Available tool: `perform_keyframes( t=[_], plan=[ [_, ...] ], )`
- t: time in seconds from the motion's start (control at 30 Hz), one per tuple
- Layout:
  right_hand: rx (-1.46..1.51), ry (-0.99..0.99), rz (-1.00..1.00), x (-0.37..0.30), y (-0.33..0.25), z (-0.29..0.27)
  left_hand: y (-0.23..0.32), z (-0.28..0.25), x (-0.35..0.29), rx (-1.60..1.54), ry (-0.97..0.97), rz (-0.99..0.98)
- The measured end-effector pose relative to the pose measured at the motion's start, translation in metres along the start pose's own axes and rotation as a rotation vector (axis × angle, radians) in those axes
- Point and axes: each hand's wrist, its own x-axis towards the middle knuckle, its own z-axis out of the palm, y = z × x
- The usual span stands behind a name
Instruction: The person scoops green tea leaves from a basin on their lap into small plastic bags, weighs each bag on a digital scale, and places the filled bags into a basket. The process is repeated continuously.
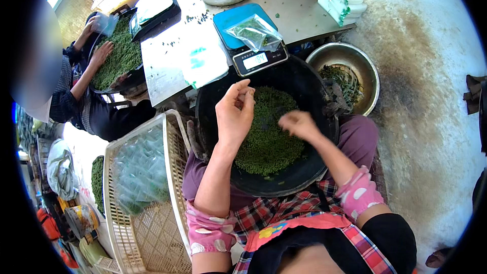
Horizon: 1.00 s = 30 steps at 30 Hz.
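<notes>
A wide black tub (269, 187) rests on my lap, holding a heap of small green berry-like grains (269, 147). Over the heap's left side, my left hand (236, 114) is raised with thumb and fingertips pinched together; whatever lies between them is too small to name. My right hand (301, 124) hovers over the heap's right side, smeared by motion, so its fingers cannot be made out. Just beyond the tub, a clear plastic bag (255, 33) of green grains lies on a blue-topped digital scale (233, 23) with a lit display.
White bags (203, 61) are stacked left of the scale, more (342, 2) at the table's right corner. A white bowl (227, 0) holds dark bits. Metal basin (373, 78) with leafy scraps stands right; cream crate (175, 187) of filled bags left. A co-worker (76, 86) handles another green heap.
</notes>
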Motion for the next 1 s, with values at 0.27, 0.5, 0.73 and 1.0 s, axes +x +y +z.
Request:
perform_keyframes(
  t=[0.27,0.5,0.73,1.0],
  plan=[
    [-0.813,-0.503,0.012,-0.029,0.027,0.153,-0.006,-0.008,-0.001,-0.018,-0.012,-0.075],
    [-0.296,-0.479,0.184,-0.027,0.008,0.102,-0.007,-0.015,-0.003,0.070,-0.016,-0.094],
    [-0.181,-0.585,0.268,-0.021,0.024,0.051,-0.011,-0.009,-0.002,0.208,-0.035,-0.019],
    [-0.242,0.003,-0.489,0.042,-0.165,-0.026,-0.011,-0.008,-0.002,0.377,-0.061,0.063]
  ],
)
